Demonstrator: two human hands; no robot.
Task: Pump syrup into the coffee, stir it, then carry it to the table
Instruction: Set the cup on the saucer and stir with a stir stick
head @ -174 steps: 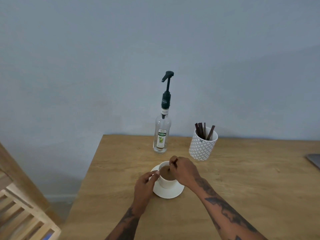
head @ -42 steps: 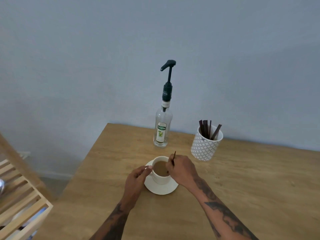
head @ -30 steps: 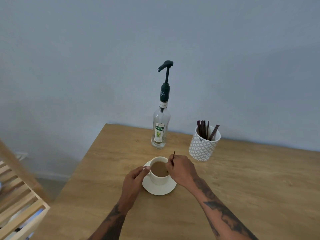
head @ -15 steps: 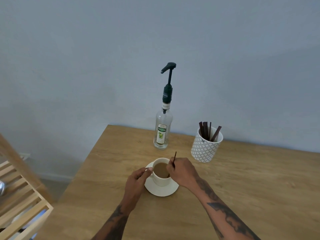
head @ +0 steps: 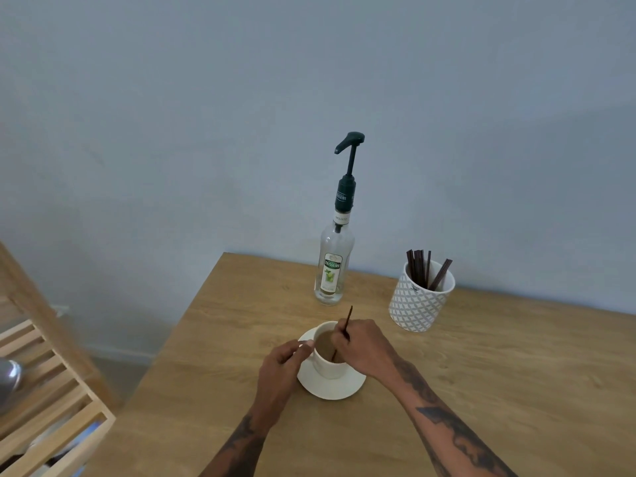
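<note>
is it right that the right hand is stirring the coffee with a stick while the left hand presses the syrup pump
Not quite. In the head view the left hand holds the cup at its handle, not the syrup pump. The right hand does hold the stick in the coffee.

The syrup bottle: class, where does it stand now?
In the head view the syrup bottle stands upright near the table's back edge, behind the cup, left of the patterned stirrer pot.

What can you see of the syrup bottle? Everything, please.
The syrup bottle is clear glass and slim, and stands upright on the wooden table near its back edge, close to the wall. A dark green pump tops it, stem raised, spout pointing left. The front label is white and green. It looks nearly empty. No hand touches it; it stands behind the cup, apart from it.
</note>
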